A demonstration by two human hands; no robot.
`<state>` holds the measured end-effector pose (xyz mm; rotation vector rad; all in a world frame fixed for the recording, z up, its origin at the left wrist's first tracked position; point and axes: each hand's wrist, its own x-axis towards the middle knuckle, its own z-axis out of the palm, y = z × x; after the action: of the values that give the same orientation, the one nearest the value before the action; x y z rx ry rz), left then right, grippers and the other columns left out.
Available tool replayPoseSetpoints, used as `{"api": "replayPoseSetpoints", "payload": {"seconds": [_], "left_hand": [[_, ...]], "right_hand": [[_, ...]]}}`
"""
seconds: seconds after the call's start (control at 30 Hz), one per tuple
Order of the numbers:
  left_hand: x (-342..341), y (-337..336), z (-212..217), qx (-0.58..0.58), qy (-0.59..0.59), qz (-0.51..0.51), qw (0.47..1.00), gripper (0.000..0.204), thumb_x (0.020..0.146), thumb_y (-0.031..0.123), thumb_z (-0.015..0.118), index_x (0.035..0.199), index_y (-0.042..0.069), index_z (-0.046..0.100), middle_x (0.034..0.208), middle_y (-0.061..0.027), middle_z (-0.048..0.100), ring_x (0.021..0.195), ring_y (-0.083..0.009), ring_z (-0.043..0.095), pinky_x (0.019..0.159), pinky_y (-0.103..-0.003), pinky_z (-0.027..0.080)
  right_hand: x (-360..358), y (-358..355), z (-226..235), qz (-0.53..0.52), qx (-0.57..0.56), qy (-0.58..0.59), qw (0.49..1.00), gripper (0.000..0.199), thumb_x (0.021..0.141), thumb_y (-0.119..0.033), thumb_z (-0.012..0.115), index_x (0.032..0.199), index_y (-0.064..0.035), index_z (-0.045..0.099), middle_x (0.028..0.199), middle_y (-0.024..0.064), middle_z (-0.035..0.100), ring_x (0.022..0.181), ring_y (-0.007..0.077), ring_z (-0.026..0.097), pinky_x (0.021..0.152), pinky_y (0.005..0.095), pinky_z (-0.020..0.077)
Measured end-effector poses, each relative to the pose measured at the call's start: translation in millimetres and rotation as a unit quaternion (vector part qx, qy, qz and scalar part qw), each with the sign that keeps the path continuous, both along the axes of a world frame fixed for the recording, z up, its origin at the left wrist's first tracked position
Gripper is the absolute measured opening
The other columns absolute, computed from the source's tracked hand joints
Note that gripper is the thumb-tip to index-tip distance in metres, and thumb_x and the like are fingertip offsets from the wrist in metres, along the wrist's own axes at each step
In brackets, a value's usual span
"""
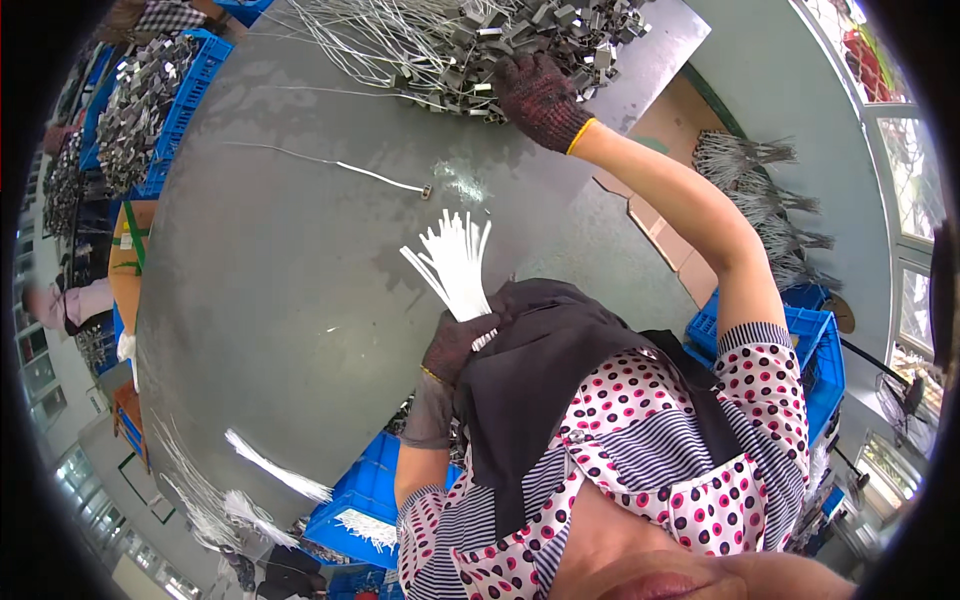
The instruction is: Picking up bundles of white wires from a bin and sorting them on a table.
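Note:
My left hand (pixel 460 343), in a dark glove, is closed round a fanned bundle of thin white sleeves (pixel 458 268) near the table's front edge. Its fingers are partly hidden by the black apron. At the far side, my right hand (pixel 540 98), in a dark red-and-black glove, lies on a heap of small dark metal-cased parts with long wires (pixel 470 55). Its fingers are bent into the heap, and what they pinch is hidden. Between the hands, one small part lies apart with a white sleeve (pixel 375 174) on its wire.
The grey metal table (pixel 250 290) fills the middle. A blue crate (pixel 188 115) of similar parts stands beyond its left edge. White bundles (pixel 275 467) lie front left, above a blue crate (pixel 365 485). Wire bundles (pixel 745 160) line the right. Another person's sleeve (pixel 88 302) shows far left.

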<state>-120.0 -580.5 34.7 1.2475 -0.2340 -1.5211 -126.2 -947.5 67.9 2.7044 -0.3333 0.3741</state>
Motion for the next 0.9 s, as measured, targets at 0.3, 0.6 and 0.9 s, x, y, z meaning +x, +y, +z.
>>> {"api": "replayPoseSetpoints", "payload": {"seconds": [0.3, 0.6, 0.9], "left_hand": [[-22, 4, -19, 0.060, -0.126, 0.046, 0.989, 0.023, 0.090, 0.013, 0.066, 0.106, -0.004, 0.070, 0.095, -0.0113, 0.073, 0.076, -0.0184, 0.069, 0.072, -0.032, 0.055], [-25, -113, -33, -0.034, 0.082, 0.232, 0.969, 0.029, 0.091, 0.011, 0.066, 0.115, -0.003, 0.060, 0.087, -0.0118, 0.064, 0.073, -0.0254, 0.065, 0.063, -0.037, 0.055], [-55, -179, -99, -0.080, 0.220, 0.234, 0.944, 0.023, 0.093, 0.010, 0.062, 0.113, 0.000, 0.057, 0.102, -0.0205, 0.067, 0.088, -0.0367, 0.067, 0.086, -0.056, 0.056]], "right_hand": [[-82, 12, -15, -0.089, 0.372, 0.064, 0.922, 0.028, 0.090, -0.016, 0.060, 0.118, -0.0124, 0.061, 0.108, 0.0182, 0.063, 0.095, 0.0363, 0.066, 0.078, 0.0477, 0.0544], [-188, 82, -32, -0.074, 0.642, -0.173, 0.743, 0.026, 0.094, -0.013, 0.059, 0.118, -0.0040, 0.064, 0.095, 0.0115, 0.071, 0.085, 0.0224, 0.069, 0.076, 0.0352, 0.0543], [-439, 190, -123, -0.261, 0.728, 0.060, 0.631, 0.037, 0.096, -0.032, 0.058, 0.117, -0.0037, 0.069, 0.106, 0.0190, 0.072, 0.092, 0.0225, 0.071, 0.087, 0.0350, 0.0537]]}}
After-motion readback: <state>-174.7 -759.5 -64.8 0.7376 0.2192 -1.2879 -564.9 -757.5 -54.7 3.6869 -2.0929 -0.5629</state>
